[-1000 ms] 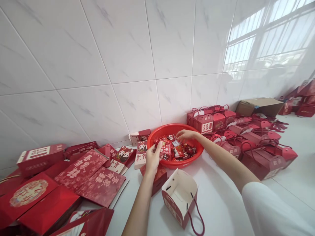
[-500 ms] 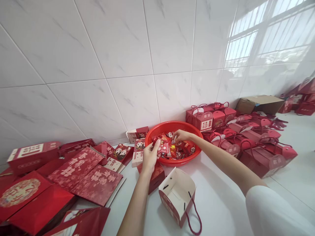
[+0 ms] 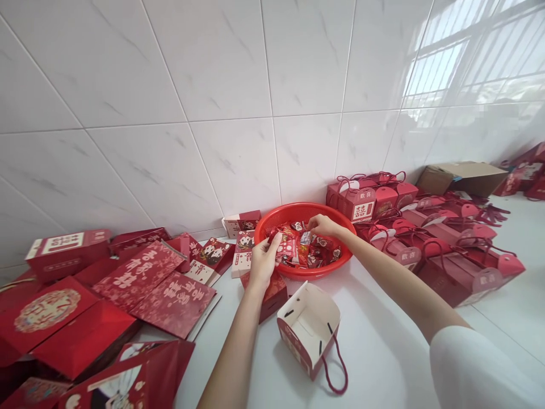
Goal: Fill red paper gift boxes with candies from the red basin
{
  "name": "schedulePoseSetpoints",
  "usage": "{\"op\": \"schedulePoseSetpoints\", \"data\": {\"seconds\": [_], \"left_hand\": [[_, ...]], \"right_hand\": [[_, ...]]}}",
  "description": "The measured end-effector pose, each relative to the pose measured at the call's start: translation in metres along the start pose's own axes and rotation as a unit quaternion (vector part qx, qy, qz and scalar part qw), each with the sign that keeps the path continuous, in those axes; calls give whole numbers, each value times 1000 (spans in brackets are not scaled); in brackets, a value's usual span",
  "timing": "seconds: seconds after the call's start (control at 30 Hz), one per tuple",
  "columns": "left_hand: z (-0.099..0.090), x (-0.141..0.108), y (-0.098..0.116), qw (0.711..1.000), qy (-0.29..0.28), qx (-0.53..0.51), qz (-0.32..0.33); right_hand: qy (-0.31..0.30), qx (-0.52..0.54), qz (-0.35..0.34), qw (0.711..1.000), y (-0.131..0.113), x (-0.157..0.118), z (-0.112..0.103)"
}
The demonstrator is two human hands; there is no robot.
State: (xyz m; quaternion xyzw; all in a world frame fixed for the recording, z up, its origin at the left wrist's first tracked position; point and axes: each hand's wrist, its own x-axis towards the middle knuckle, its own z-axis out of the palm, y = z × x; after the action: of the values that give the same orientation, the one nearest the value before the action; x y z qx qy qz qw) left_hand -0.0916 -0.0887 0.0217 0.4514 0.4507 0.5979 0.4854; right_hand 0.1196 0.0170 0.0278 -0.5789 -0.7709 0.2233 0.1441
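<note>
A red plastic basket (image 3: 272, 215) by the wall holds many wrapped candies (image 3: 326, 254). Over its left side, my left hand (image 3: 264, 262) is closed around several red candy packets (image 3: 288, 247). My right hand (image 3: 324, 226) is inside the basket at the right, its fingers pinched at a small silvery wrapped candy (image 3: 305, 238). In front of the basket stands an open red gift box (image 3: 310, 326), cream inside, with its cord handle (image 3: 338, 369) hanging to the right.
Filled-out red gift boxes with cord handles (image 3: 460, 272) crowd the right side. Red paper bags and flat boxes (image 3: 174, 301) lie in a heap on the left. A brown cardboard box (image 3: 464, 173) sits farther back at the right, along the tiled wall (image 3: 230, 85).
My right hand has lifted slightly from among the candies, with a silvery candy now showing at its fingertips. My left hand still holds its packets. The view has shifted a little.
</note>
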Motion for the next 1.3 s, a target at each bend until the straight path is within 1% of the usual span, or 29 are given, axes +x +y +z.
{"op": "schedulePoseSetpoints", "data": {"seconds": [0.07, 0.13, 0.23, 0.27, 0.33, 0.4, 0.53, 0.73, 0.8, 1.0, 1.13, 1.3], "left_hand": [[0, 0, 0, 1000, 0, 3, -1], [0, 0, 0, 1000, 0, 5, -1], [0, 1, -2, 1000, -4, 3, 1], [0, 1, -2, 1000, -4, 3, 1], [0, 1, -2, 1000, -3, 4, 0], [0, 0, -1, 1000, -2, 5, -1], [1, -1, 1, 1000, -1, 6, -5], [1, 0, 2, 1000, 7, 18, -10], [0, 0, 2, 1000, 7, 21, -10], [1, -1, 2, 1000, -4, 7, -12], [1, -1, 1, 1000, -13, -8, -9], [1, -1, 0, 1000, -15, -9, -3]], "right_hand": [[-25, -28, -4, 999, -2, -4, -4], [-75, -57, -8, 996, -4, -8, -7], [-172, -107, -1, 979, -3, -14, -4], [-196, -126, 5, 972, -1, -15, -2], [-219, -166, 18, 961, 2, -16, 3], [-217, -201, 29, 955, 5, -16, 5], [-185, -245, 31, 951, 10, -16, 2], [-105, -254, 18, 961, 13, -15, -10], [-95, -252, 17, 963, 14, -13, -14], [-108, -251, 26, 962, 22, -6, -15], [-135, -267, 31, 954, 26, -1, -10], [-161, -285, 13, 945, 27, 1, -2]]}}
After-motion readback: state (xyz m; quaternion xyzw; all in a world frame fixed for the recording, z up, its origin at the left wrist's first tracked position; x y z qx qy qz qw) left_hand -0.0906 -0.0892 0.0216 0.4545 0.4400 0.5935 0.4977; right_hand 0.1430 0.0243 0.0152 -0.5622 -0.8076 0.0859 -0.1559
